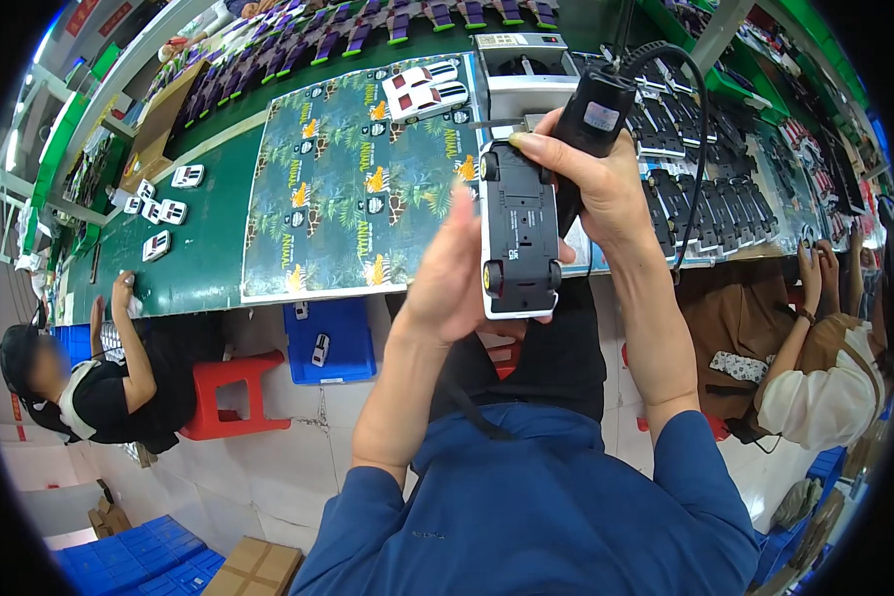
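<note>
A white toy car (522, 228) is upside down in front of me, its black underside and yellow-hubbed wheels facing up. My left hand (449, 266) is at its left side, thumb raised and blurred, and fingertips show past the car's right edge, so the hand supports it from below. In my right hand (601, 184) is a black corded electric screwdriver (594, 114), its body slanting down beside the car. The right thumb reaches the car's upper end. The screwdriver's tip is hidden.
A patterned mat (358, 189) covers the green bench, with white toy cars (424, 91) at its far edge. Rows of black car undersides (710, 209) lie right. Small white cars (165, 212) stand left. A blue bin (330, 343) is below. Co-workers sit on both sides.
</note>
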Motion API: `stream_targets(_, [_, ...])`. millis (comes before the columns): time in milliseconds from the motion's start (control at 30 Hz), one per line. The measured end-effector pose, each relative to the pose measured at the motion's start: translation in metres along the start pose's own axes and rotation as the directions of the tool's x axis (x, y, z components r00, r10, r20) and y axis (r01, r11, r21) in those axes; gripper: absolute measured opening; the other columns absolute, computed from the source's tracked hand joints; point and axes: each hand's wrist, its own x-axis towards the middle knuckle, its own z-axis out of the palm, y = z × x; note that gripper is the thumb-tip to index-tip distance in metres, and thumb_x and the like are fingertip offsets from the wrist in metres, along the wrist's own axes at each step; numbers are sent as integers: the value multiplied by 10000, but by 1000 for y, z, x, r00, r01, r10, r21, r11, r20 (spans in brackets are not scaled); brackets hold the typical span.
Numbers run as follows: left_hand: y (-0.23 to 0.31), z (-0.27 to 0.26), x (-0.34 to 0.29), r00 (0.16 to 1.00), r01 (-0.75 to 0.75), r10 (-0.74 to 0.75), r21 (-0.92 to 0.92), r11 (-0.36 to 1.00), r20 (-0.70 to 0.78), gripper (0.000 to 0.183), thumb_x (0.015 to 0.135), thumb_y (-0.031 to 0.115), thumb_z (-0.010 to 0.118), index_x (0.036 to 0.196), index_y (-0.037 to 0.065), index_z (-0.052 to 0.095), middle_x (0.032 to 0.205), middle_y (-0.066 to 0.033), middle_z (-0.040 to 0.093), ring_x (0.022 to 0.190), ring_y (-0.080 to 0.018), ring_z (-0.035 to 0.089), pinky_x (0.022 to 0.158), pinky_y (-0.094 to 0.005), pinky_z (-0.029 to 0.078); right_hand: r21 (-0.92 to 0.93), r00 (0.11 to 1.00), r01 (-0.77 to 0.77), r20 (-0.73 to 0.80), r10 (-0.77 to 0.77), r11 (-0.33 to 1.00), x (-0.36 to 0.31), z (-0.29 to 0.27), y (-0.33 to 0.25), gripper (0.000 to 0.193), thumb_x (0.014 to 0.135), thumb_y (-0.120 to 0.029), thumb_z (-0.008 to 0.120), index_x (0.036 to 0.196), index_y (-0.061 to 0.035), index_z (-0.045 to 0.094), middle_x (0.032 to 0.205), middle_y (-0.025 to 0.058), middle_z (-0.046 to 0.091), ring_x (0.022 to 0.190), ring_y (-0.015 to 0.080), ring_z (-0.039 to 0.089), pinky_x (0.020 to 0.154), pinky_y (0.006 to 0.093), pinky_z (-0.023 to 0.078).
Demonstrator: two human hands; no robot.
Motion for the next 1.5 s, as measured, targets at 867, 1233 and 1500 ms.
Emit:
stream_targets(867, [-4,-29,-4,902,-282,218,-125,951,-372,494,1062,472,337,1192,58,574,964,-138,674,819,-250,679,703,-383,576,341,893,349,160,-420,873,-53,27,-31,184,949,-197,577,1020,-61,475,754,51,510,566,129,504,578,304,474])
stream_targets(1233, [-2,-19,3,921,-237,177,-138,962,-348,522,1057,485,344,1191,36,573,968,-147,665,850,-242,671,736,-389,578,422,836,314,302,-458,851,-45,19,-38,238,844,-105,713,965,-78,510,732,33,570,551,137,569,548,291,513])
stream_targets(1500, [-4,-16,12,916,-173,102,-153,973,-387,510,1053,489,355,1151,40,576,948,-148,656,832,-240,665,732,-399,576,550,583,249,572,-577,797,-17,14,-33,271,790,-110,808,846,-64,547,644,30,587,475,147,573,474,281,515])
